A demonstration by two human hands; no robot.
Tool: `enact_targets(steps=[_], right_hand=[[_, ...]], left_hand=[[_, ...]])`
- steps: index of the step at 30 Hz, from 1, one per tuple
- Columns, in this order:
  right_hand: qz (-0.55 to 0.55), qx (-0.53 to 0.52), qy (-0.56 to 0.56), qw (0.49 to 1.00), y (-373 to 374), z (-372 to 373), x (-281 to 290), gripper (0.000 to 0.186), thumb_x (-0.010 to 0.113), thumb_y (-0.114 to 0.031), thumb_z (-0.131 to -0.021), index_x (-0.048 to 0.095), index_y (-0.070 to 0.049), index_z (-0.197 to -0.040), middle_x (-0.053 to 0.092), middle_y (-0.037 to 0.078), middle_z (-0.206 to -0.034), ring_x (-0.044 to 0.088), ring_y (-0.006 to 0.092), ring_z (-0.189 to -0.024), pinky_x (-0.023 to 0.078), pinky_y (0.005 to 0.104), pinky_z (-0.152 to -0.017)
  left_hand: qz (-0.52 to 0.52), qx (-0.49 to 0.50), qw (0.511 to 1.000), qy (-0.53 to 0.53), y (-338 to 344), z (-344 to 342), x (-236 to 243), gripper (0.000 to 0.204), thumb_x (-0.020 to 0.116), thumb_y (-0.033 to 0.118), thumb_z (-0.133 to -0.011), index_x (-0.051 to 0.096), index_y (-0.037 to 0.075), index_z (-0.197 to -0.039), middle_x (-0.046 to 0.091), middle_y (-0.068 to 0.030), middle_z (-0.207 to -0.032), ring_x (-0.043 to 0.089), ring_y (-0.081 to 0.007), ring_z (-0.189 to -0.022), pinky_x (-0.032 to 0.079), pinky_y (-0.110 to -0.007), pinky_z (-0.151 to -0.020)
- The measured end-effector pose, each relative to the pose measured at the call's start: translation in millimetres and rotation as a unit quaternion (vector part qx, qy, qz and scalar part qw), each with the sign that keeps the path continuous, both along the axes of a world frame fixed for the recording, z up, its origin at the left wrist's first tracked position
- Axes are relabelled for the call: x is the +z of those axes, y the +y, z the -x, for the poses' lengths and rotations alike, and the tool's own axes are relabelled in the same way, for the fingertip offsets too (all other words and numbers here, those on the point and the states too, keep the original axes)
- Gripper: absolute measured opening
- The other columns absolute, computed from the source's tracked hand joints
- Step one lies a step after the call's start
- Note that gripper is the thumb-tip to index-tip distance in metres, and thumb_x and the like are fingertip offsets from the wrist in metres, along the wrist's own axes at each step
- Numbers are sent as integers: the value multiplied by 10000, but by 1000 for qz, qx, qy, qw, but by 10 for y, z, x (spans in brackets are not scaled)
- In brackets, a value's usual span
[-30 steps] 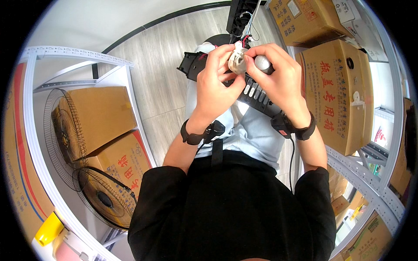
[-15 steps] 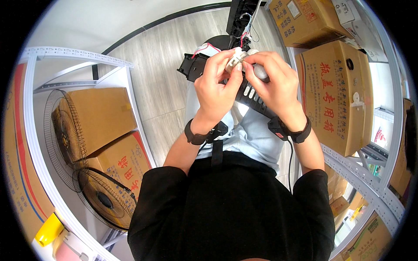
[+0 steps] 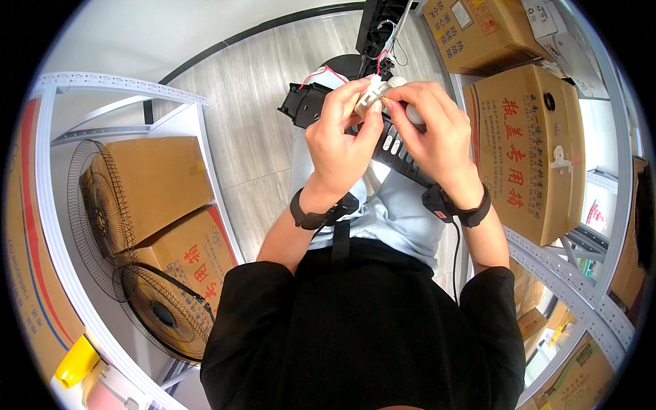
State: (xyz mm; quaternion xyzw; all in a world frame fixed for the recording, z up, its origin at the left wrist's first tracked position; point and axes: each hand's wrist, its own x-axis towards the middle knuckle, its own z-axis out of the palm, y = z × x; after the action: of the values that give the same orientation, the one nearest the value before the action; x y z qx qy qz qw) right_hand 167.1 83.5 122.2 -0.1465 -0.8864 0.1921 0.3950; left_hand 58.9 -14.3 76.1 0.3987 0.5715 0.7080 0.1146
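Observation:
My left hand (image 3: 344, 137) is closed, its thumb and fingers pinching a small off-white and metallic round part (image 3: 370, 100) with a plastic cap. My right hand (image 3: 435, 130) is closed too, its fingertips touching the right side of that part. A grey rounded handle (image 3: 415, 115) shows partly from under the right fingers; the rest of it is hidden. Beneath both hands, a long black plastic housing (image 3: 301, 106) with several pale slots lies across my thighs. Red and white wires (image 3: 331, 70) run from it near the part.
An upright black post (image 3: 374, 31) with loose wires stands ahead. On the left, a white metal shelf (image 3: 123, 83) holds cardboard boxes (image 3: 164, 181) and wire fan guards (image 3: 102, 212). Large cartons (image 3: 526, 150) fill the right shelf. Black bands (image 3: 311, 217) with small boxes circle my wrists, one with a cable.
My right fingers have curled further over the grey handle, so less of it shows. The left hand still pinches the round part, barely moved.

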Motion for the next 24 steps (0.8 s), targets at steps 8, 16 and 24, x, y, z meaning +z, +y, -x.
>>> enact_targets(steps=[8,16,24], right_hand=[[-113,-18,-33,993,-10,-5,44,188,753,-64,-784,670,-71,-953,672,50,-882,669,209,-694,549,304,-570],[-85,-31,-65,994,-22,19,-2,155,731,-104,-837,648,-73,-964,639,22,-867,649,213,-655,534,316,-529],[18,-60,-62,996,4,0,-55,127,725,-148,-878,662,-73,-959,648,63,-816,652,209,-638,516,293,-523]], left_hand=[[6,-10,1000,-12,-30,-6,-2,353,691,-32,-883,582,-20,-1218,719,-140,-1156,712,-160,-992,618,-290,-788],[2,18,999,50,2,-17,-44,363,692,-34,-880,576,-22,-1224,702,-160,-1196,716,-184,-1012,619,-298,-792],[19,-2,999,-42,8,-8,-53,343,682,-23,-897,569,-35,-1221,703,-166,-1180,708,-171,-1005,615,-291,-803]])
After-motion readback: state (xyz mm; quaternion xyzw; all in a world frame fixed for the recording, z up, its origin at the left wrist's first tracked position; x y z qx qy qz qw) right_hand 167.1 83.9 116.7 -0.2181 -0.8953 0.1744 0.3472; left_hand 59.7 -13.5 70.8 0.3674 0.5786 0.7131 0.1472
